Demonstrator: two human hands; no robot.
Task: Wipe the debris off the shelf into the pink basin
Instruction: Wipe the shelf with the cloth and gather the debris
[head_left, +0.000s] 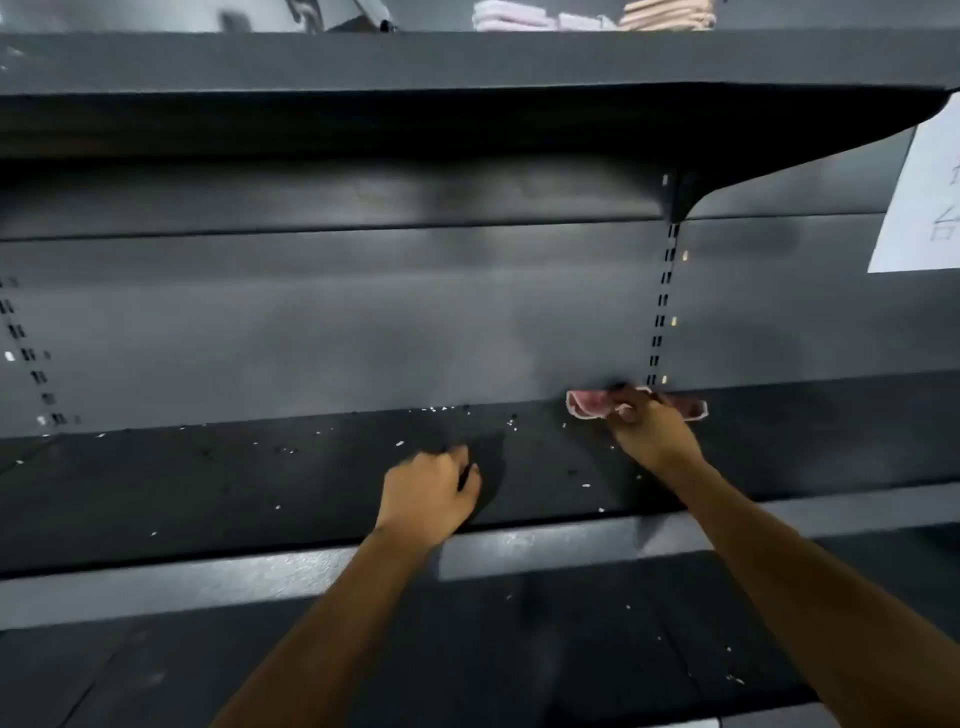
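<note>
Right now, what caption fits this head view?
Right hand grips a pink cloth at the back of the littered shelf, left hand nearby.

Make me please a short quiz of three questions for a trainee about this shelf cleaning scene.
1. True or false: the right hand grips the crumpled pink cloth.
2. Where on the dark metal shelf is the cloth? A) at the back B) at the front edge C) hanging off the side
3. Fill in: most small white debris bits lie to the cloth's ___.
Key: 1 true; 2 A; 3 left.
</note>
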